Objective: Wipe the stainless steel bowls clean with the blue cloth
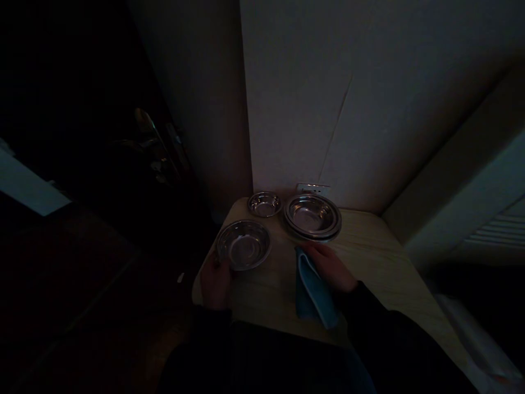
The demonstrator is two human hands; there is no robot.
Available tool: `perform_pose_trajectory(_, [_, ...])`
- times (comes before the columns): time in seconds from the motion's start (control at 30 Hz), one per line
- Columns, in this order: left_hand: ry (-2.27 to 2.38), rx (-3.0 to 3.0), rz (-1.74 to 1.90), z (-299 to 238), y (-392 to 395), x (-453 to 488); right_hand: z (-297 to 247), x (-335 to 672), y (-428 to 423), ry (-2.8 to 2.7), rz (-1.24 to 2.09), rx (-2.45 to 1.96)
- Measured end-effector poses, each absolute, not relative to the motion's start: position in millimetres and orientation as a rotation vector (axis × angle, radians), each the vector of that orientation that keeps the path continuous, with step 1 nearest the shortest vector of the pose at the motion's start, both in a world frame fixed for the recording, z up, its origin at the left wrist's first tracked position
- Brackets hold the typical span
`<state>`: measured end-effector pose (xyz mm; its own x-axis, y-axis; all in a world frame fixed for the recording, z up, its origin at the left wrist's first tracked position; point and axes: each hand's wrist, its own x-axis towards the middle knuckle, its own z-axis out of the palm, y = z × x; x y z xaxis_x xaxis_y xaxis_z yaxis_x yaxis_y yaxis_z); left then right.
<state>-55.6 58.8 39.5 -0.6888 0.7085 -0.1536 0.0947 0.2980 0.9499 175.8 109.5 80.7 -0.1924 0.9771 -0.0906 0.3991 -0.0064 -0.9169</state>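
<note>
My left hand [216, 282] is closed on the near left rim of a shiny metal bowl [245, 246], at the left edge of the table. A folded blue cloth [315, 298] hangs from my right hand [330, 266], whose fingers are closed on its upper end. Just beyond that hand stands a stack of metal bowls [312, 216], nested in one another. A smaller metal bowl [264, 204] rests near the back edge, left of the stack. The scene is dim, and my left fingertips are partly hidden.
The pale wooden table [373, 268] stands against a wall [299, 109] with a socket plate [313, 189] just above its back edge. To the left is a dark door with a metal handle [150, 134]. A light-coloured panel [455, 175] slants along the right.
</note>
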Motion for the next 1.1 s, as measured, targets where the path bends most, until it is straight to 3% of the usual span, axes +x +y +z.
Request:
perform_pose_trajectory(0.5, [1.821, 0.742, 1.326, 34, 65, -11, 99, 196, 122, -1.787, 1.040, -1.463])
perform_pose_trajectory(0.8, [2.055, 0.901, 1.187, 55, 68, -53, 162, 208, 182, -2.115, 1.070, -1.337])
perform_pose_trajectory(1.1, [1.951, 0.910, 1.402, 76, 149, -61, 215, 153, 270, -2.649, 0.273, -1.446])
